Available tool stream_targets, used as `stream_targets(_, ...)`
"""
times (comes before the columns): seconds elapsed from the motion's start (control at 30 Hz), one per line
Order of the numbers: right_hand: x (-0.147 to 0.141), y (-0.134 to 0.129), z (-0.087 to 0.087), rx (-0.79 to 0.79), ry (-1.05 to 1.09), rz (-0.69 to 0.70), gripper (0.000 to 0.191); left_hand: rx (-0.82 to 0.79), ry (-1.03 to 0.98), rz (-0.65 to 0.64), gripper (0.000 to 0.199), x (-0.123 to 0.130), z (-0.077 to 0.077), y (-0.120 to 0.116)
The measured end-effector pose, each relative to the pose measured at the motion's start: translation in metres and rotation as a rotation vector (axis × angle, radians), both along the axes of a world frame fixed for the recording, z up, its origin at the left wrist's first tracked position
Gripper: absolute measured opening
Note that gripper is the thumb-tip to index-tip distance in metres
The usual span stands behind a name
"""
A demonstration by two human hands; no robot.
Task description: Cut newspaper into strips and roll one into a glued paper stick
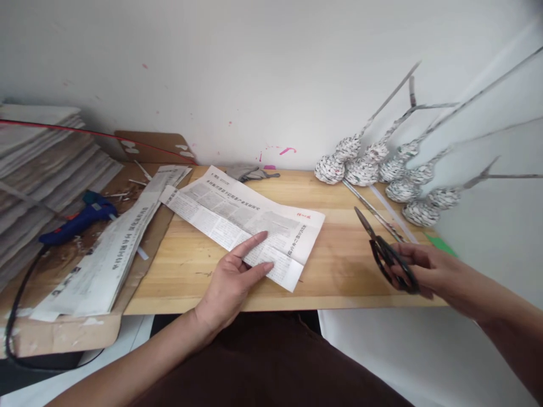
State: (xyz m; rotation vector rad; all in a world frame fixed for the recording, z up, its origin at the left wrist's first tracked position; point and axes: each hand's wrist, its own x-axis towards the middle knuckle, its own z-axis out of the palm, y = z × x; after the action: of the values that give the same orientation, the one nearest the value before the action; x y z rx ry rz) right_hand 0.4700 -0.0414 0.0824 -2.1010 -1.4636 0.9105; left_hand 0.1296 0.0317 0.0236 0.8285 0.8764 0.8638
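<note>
A folded newspaper sheet [292, 223] lies slantwise on the wooden table. On its near edge rests my left hand [231, 285], thumb and index finger stretched out and apart on the paper; its other fingers are hidden. My right hand [418, 268] grips a pair of black-handled scissors [382, 249] over the table's right part. The scissors' blades point up and left, apart from the sheet, and look closed together.
Several gourd-shaped woven paper pieces [362, 171] with long stems stand along the right wall. Before them lies a thin paper stick [369, 206]. At left are newspaper strips [131, 237], a blue glue gun [80, 219] with its cord, and stacked paper [46, 147]. Grey cloth [246, 171] lies at the back.
</note>
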Motion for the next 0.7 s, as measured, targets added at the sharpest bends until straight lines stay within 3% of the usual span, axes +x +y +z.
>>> stream_targets(0.07,-0.022,-0.012,0.002,-0.193,0.434,0.129,0.030,0.013,0.005,-0.003,0.071,0.000,-0.002,0.000)
stream_targets(0.2,-0.054,-0.028,-0.011,-0.316,0.741,0.171,0.037,0.055,0.022,0.000,0.073,-0.001,-0.007,0.000)
stream_targets(0.37,-0.067,-0.033,-0.023,-0.398,0.716,0.225,0.046,0.076,-0.007,0.026,0.071,-0.001,-0.008,0.000)
stream_targets(0.47,-0.070,-0.031,-0.020,-0.448,0.691,0.267,0.050,0.077,0.011,0.044,0.071,0.000,-0.007,0.000)
stream_targets(0.6,-0.070,-0.024,-0.014,-0.365,0.592,0.388,0.050,0.075,0.006,0.050,0.071,0.000,-0.006,-0.001)
stream_targets(0.7,-0.072,-0.018,-0.007,-0.423,0.498,0.390,0.049,0.065,-0.003,0.039,0.072,-0.001,-0.006,-0.001)
